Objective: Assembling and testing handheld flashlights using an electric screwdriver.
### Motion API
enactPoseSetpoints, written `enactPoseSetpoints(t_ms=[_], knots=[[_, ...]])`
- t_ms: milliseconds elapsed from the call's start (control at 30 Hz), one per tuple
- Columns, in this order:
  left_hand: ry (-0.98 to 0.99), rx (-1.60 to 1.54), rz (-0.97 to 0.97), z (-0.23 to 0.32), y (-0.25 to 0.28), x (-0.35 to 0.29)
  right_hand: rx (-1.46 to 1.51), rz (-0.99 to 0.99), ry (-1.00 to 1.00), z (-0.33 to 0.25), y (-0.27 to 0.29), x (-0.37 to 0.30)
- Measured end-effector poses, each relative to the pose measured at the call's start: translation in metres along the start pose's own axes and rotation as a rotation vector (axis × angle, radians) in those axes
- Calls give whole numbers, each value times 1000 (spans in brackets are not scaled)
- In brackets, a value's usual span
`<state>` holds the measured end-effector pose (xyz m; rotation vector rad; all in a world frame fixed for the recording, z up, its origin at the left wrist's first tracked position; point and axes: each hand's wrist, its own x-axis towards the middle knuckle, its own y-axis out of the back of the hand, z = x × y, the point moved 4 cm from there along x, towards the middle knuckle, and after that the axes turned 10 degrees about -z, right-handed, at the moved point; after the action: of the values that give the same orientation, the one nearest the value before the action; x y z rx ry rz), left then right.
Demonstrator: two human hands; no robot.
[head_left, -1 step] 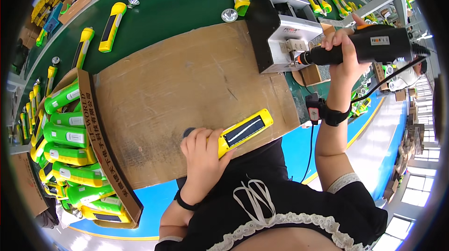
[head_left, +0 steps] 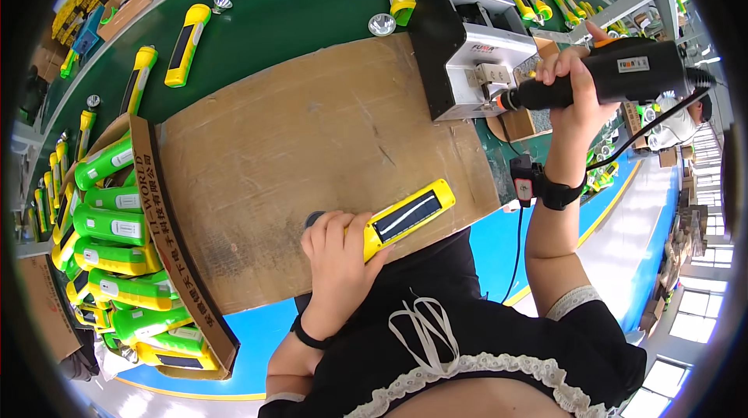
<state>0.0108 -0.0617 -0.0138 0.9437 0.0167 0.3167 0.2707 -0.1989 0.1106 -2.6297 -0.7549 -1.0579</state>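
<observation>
My left hand (head_left: pixel 343 254) is closed around a yellow flashlight (head_left: pixel 414 216) with a dark panel on its upper face, held over the near edge of the cardboard sheet. The flashlight's other end is partly hidden by my fingers. In my right hand (head_left: pixel 575 91) is a black corded electric screwdriver (head_left: pixel 635 74), lying nearly level. Its tip points left at the front outlet of a metal screw feeder (head_left: pixel 477 56); I cannot tell whether it touches.
A brown cardboard sheet (head_left: pixel 304 145) covers the near part of the green bench (head_left: pixel 284 9). At left, a cardboard box (head_left: pixel 167 254) is full of green and yellow flashlights. More flashlights (head_left: pixel 187 45) and a loose round reflector (head_left: pixel 382 25) lie farther back. A cord hangs by my right wrist.
</observation>
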Motion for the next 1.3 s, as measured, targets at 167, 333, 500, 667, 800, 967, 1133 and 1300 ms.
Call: enactPoseSetpoints(t_ms=[167, 333, 500, 667, 800, 967, 1133, 1300], knots=[[41, 3, 27, -1, -4, 5, 215, -39, 2, -24, -16, -35], [18, 1, 93, -1, -12, 14, 439, -193, -3, -54, -56, -77], [19, -12, 106, -3, -14, 14, 464, -406, -33, -58, -80, -95], [14, -42, 119, -4, -16, 12, 473, -482, -45, -57, -90, -99], [11, -51, 118, -4, -15, 11, 478, -484, -64, -57, -95, -101], [30, -27, 94, -3, -16, 10, 452, -576, -64, -52, -101, -101], [193, 426, 56, 14, -29, 3, 409, -603, -105, -48, -116, -111], [230, 508, 156, 24, -32, 8, 309, -486, -80, -50, -115, -116]])
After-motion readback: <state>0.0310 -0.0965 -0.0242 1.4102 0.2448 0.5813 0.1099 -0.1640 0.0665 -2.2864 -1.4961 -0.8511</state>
